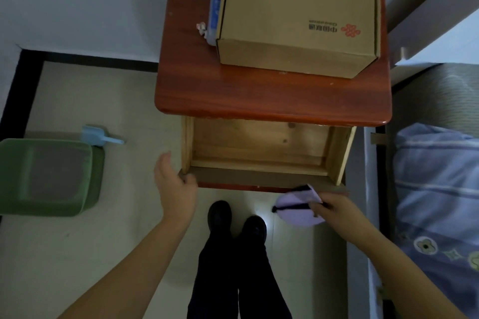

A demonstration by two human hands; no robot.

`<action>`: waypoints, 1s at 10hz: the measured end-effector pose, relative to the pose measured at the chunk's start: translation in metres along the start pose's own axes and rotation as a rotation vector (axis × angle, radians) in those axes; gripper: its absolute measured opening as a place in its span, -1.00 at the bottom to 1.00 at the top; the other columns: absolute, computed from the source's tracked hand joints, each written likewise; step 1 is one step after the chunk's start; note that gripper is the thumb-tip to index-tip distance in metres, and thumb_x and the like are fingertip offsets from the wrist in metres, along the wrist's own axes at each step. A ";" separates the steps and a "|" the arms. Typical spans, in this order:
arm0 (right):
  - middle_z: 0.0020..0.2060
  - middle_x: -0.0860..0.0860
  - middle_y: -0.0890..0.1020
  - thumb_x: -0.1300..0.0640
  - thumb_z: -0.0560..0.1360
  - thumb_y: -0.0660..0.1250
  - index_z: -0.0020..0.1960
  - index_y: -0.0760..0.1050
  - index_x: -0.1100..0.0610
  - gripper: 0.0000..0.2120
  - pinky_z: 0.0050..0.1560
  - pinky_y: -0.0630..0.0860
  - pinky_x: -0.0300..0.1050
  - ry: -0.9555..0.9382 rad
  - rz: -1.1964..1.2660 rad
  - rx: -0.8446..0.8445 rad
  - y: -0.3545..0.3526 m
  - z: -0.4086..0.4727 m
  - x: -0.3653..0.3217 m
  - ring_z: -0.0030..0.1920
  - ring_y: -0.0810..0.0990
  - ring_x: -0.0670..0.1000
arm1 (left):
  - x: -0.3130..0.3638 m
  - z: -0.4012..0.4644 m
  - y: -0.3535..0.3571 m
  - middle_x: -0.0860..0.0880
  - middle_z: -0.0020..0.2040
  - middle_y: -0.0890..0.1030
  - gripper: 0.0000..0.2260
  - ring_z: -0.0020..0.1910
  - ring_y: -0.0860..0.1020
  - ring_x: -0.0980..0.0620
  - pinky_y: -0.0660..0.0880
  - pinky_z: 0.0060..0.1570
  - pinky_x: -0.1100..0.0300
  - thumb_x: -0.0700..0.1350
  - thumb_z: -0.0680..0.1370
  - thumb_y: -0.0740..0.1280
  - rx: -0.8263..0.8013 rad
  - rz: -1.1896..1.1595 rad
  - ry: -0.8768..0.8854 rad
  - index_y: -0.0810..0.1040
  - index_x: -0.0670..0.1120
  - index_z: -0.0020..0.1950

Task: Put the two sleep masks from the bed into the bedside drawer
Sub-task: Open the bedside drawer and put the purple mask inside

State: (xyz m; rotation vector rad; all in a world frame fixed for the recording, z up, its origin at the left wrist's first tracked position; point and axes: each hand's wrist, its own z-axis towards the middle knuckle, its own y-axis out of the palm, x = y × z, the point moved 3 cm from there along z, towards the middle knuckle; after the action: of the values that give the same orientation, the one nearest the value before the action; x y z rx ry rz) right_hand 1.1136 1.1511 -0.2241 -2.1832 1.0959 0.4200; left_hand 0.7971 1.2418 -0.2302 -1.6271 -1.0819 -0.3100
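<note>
The bedside drawer (261,163) stands pulled open below the red-brown nightstand top (259,95), and its pale wooden inside holds nothing. My left hand (175,186) grips the drawer's front edge at the left corner. My right hand (334,208) holds lilac sleep masks (298,211) with black straps, just in front of the drawer's right front corner. How many masks are in the bundle I cannot tell.
A cardboard box (298,13) and a blue tube (216,5) sit on the nightstand. The bed with blue patterned bedding (435,189) lies at the right. A green bin (49,176) and a blue scoop (98,136) are on the floor at left. My feet (236,217) stand below the drawer.
</note>
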 end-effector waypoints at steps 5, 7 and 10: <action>0.11 0.17 0.62 0.13 0.54 0.21 0.27 0.43 0.16 -0.69 -0.18 0.43 -0.09 0.005 0.052 0.342 0.078 0.160 -0.139 0.00 0.59 0.19 | 0.015 0.078 0.089 -0.28 0.24 0.53 -0.71 0.20 0.51 -0.23 0.45 0.20 -0.03 -0.26 0.55 0.21 -0.178 -0.276 -0.496 0.44 -0.27 0.26; 0.20 0.20 0.52 0.10 0.54 0.25 0.31 0.34 0.18 -0.63 -0.13 0.41 -0.06 0.027 0.045 0.415 0.087 0.158 -0.135 0.09 0.54 0.23 | 0.019 0.074 0.092 -0.28 0.28 0.48 -0.66 0.25 0.46 -0.26 0.45 0.22 -0.05 -0.26 0.54 0.19 -0.038 -0.254 -0.467 0.34 -0.25 0.32; 0.29 0.19 0.40 0.04 0.56 0.19 0.35 0.27 0.15 -0.59 0.14 0.45 0.06 0.181 -0.040 0.383 -0.001 0.012 -0.138 0.17 0.49 0.20 | 0.093 -0.022 0.016 -0.21 0.11 0.53 -0.68 -0.08 0.51 -0.15 0.41 -0.30 0.14 -0.24 0.58 0.14 -0.555 0.171 -0.100 0.34 -0.24 0.34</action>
State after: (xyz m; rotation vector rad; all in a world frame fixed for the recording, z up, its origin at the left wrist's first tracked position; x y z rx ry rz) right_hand 1.0318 1.2417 -0.1578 -1.9228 1.1215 -0.0102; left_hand 0.8674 1.2682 -0.1694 -2.2350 -0.9714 -0.4455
